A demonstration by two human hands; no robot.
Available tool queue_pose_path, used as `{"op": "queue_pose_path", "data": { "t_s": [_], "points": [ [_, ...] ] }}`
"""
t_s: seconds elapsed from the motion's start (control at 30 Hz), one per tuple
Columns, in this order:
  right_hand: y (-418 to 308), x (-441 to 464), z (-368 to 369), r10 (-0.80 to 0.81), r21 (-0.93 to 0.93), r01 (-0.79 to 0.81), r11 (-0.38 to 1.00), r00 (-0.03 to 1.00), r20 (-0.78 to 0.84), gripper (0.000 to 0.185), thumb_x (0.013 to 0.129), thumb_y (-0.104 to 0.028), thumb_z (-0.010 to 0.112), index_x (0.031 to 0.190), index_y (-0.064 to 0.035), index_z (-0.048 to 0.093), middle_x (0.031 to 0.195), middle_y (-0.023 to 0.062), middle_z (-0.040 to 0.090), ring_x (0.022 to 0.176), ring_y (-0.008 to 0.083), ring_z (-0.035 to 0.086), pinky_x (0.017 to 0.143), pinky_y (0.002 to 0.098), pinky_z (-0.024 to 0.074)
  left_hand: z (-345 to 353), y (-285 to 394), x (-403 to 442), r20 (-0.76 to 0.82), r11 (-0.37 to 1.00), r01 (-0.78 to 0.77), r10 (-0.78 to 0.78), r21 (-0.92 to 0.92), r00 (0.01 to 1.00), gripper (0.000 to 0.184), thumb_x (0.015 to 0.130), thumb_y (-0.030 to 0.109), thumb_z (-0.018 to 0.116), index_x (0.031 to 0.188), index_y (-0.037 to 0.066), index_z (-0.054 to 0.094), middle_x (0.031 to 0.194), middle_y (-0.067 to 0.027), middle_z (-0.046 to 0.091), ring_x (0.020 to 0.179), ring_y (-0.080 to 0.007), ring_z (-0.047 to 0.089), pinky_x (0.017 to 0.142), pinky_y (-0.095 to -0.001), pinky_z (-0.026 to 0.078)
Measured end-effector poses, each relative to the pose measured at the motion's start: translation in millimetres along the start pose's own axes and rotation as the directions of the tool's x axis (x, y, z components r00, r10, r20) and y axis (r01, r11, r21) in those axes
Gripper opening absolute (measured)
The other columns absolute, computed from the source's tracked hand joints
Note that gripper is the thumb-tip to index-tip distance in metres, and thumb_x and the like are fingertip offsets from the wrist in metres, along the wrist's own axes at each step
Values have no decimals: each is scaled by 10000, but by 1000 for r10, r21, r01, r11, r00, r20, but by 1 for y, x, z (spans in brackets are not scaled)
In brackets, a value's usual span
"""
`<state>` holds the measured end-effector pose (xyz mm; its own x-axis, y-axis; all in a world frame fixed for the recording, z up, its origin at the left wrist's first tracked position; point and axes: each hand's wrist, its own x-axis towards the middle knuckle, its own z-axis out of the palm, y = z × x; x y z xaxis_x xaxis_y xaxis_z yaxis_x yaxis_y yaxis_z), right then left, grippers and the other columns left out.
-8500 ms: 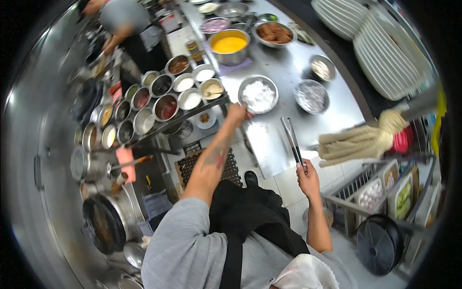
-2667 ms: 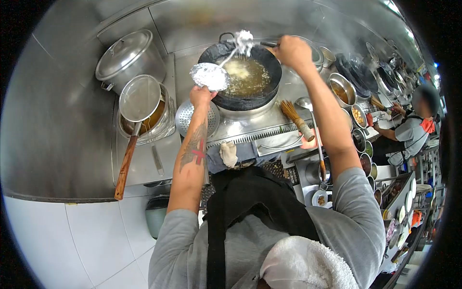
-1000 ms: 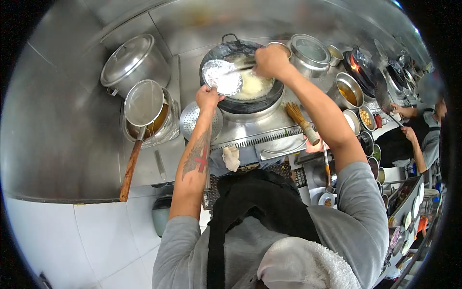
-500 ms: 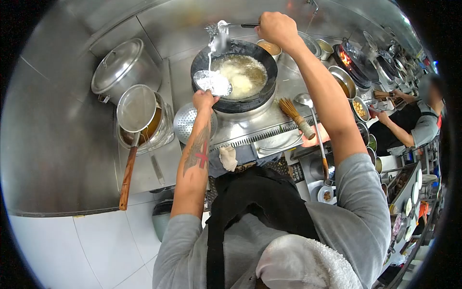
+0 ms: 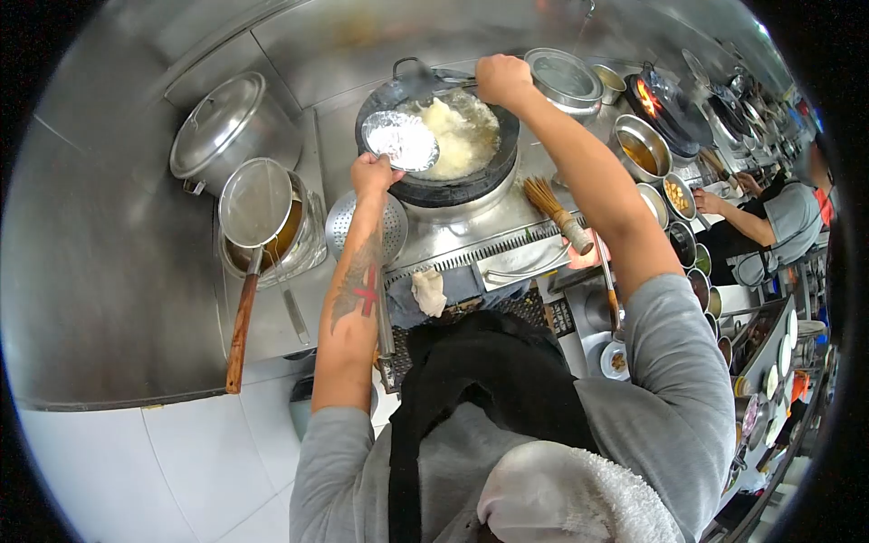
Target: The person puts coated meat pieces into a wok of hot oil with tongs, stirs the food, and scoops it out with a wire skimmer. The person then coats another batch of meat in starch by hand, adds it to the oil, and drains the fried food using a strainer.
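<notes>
My left hand (image 5: 373,172) grips the near rim of a shallow metal bowl (image 5: 398,140) coated with white batter, holding it over the left side of a black wok (image 5: 509,149). Pale batter pieces (image 5: 444,118) fry in the bubbling oil (image 5: 482,136). Above the wok's far right edge, my right hand (image 5: 504,80) is closed around the handle of a long, thin utensil (image 5: 457,80). It points left across the wok, its far end too blurred to identify.
Left of the wok stand a lidded pot (image 5: 231,136) and a wooden-handled strainer (image 5: 258,204) over a container. A perforated ladle (image 5: 389,226) lies beside my left forearm. A bamboo brush (image 5: 557,213) and pans (image 5: 641,145) are to the right. A co-worker (image 5: 787,217) stands far right.
My right hand has come down and slightly left, lowering the utensil towards the wok. The white stream of batter into the bowl is gone. The bowl has moved up slightly.
</notes>
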<state>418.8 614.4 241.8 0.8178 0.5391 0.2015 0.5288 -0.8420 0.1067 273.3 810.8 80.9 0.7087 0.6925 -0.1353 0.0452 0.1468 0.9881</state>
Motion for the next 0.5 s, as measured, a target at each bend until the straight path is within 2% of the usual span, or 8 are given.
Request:
{"op": "queue_pose_path", "data": {
  "t_s": [0.07,0.17,0.2,0.27,0.33,0.4,0.47,0.5],
  "points": [
    [3,-24,-21,-42,4,42,999,999,-28,197,723,-136,591,878,-55,683,890,133,675,844,291,662,696,373,532,-2,6,6,31,1000,-22,22,8,999,240,831,24,546,628,6,419,675,-127,578,481,-209,606,435,-282,544],
    [0,-55,-21,-208,-3,208,978,978,-25,193,715,-127,577,859,-56,685,868,160,671,839,298,660,709,384,531,6,15,4,113,982,-103,85,158,990,233,826,22,542,628,9,420,683,-124,577,496,-204,606,448,-289,551],
    [-7,-62,-21,-187,39,184,982,978,89,211,706,-156,600,846,-15,672,849,192,661,832,328,653,724,388,532,14,18,0,133,996,-69,60,64,989,218,815,21,541,630,9,426,682,-117,571,506,-206,607,453,-297,553],
    [-8,-61,11,-209,75,207,975,978,19,208,725,-163,579,827,-7,672,830,186,664,801,324,660,705,392,536,31,17,-5,162,999,-36,40,-24,986,204,804,20,540,631,10,431,680,-110,565,516,-208,608,458,-304,556],
    [0,-55,10,-161,70,165,984,985,-64,199,729,-161,570,813,-14,675,819,185,665,779,324,663,689,393,538,47,4,6,85,997,67,-65,-24,994,182,792,12,534,639,7,437,667,-107,545,542,-219,613,464,-317,560],
    [10,-51,-1,-134,71,144,987,982,-131,193,732,-158,561,798,-20,678,809,185,665,756,324,665,672,394,540,51,-8,8,34,999,49,-49,9,998,175,785,5,526,639,-3,431,666,-115,532,553,-232,615,462,-318,560],
    [27,-47,-39,-17,104,32,994,990,-142,174,749,-141,554,827,-81,698,851,143,676,830,283,664,705,381,531,48,-12,4,-57,986,73,-64,152,996,167,780,-10,523,642,-18,430,671,-122,535,555,-238,616,458,-318,560],
    [34,-42,-40,-19,108,34,994,990,-140,174,749,-141,554,827,-81,698,851,143,676,830,283,664,705,381,531,46,-17,3,-80,993,43,-34,113,996,160,780,-19,521,648,-28,432,682,-125,552,550,-239,618,456,-318,560]
  ]
}}
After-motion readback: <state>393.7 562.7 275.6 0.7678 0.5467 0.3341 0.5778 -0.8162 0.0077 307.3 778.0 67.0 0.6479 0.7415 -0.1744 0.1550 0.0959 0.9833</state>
